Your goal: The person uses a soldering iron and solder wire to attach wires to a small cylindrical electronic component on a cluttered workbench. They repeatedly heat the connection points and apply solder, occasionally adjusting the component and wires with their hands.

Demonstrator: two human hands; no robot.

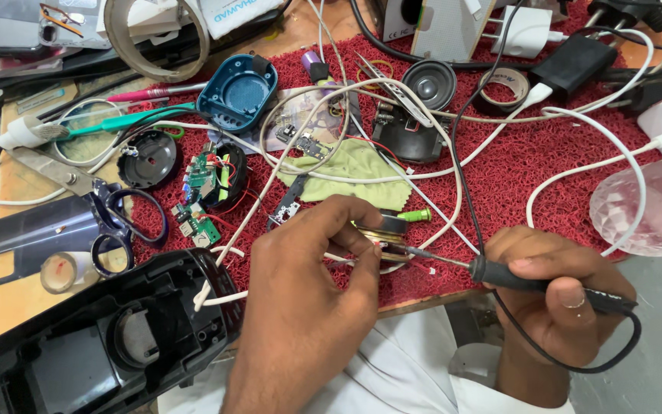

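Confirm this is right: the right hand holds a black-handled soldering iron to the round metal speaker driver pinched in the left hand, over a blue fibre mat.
Not quite. The fibre mat under the work is red, not blue, as the head view shows. The rest holds: the right hand holds the black-handled soldering iron to the round metal speaker driver pinched in the left hand.

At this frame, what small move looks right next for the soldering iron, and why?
Probably ease the soldering iron in the right hand a touch leftward onto the speaker driver terminal. Its tip sits right at the driver's edge, and the left hand pinches the driver steady there.
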